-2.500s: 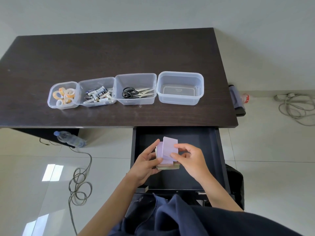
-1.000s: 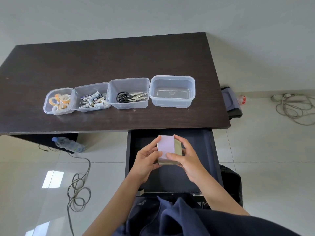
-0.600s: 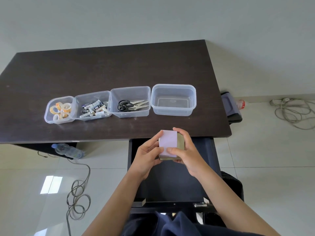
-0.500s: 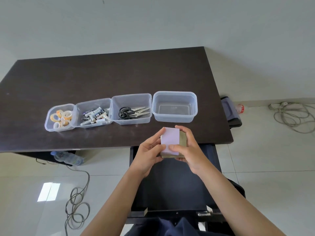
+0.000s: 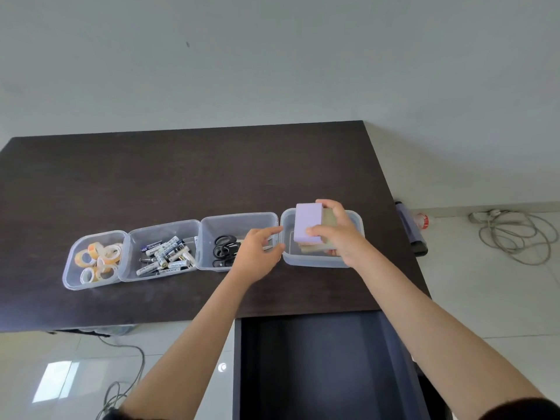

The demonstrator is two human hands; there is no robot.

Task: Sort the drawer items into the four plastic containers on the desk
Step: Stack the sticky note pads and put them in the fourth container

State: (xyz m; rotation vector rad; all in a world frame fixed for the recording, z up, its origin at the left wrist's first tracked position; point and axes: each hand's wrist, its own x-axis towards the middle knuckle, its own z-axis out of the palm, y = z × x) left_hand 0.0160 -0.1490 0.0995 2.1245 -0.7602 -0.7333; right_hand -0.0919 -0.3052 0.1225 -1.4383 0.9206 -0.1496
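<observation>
Four clear plastic tubs sit in a row on the dark, wood-grained desk (image 5: 181,177); the leftmost tub (image 5: 94,259), with rounded corners, holds glossy rolls of tape (image 5: 100,259), translucent yellow and white; the second tub (image 5: 160,250) holds a jumble of slim cylindrical batteries (image 5: 165,256); the third tub (image 5: 239,239) holds black-handled scissors (image 5: 225,249). The left hand (image 5: 257,253) hovers over the near right corner of that third tub, its fingers loosely extended toward the fourth and gripping nothing. The rightmost tub (image 5: 321,237) is squarish with soft corners; over it the right hand (image 5: 336,231) grips a blocky stack of sticky notes (image 5: 309,224), lilac pad on top, dull tan pads beneath, thumb on the near edge and fingers curled over the far edge; the stack's bottom is down inside the tub's walls, though whether it touches the floor I can't tell. Below the desk edge the dark drawer (image 5: 321,365) stands pulled out.
</observation>
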